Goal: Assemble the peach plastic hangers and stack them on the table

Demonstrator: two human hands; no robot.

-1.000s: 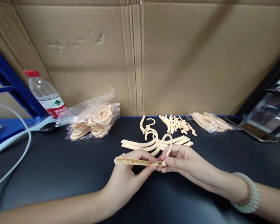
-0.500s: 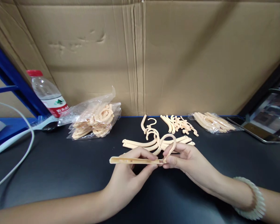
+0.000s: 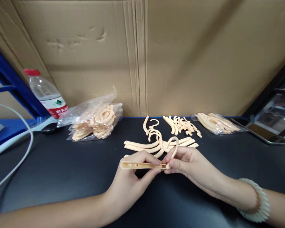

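My left hand (image 3: 133,180) pinches a cream plastic hanger arm (image 3: 137,165) that lies level above the black table (image 3: 61,171), its free end pointing left. My right hand (image 3: 192,166) pinches a cream hook piece (image 3: 173,145) whose foot meets the arm's right end. The curve of the hook rises above my fingers. Just behind both hands lies a small pile of assembled hangers (image 3: 156,144).
Loose hooks (image 3: 181,124) and two plastic bags of parts (image 3: 95,122) (image 3: 216,123) lie along the cardboard wall (image 3: 142,57). A water bottle (image 3: 46,93) stands at the left by a white cable (image 3: 19,142). A phone (image 3: 261,131) lies at the right.
Both hands stay joined at the arm and hook. The hanger arm shifted slightly right and its visible length looks shorter, and the view moved a little.
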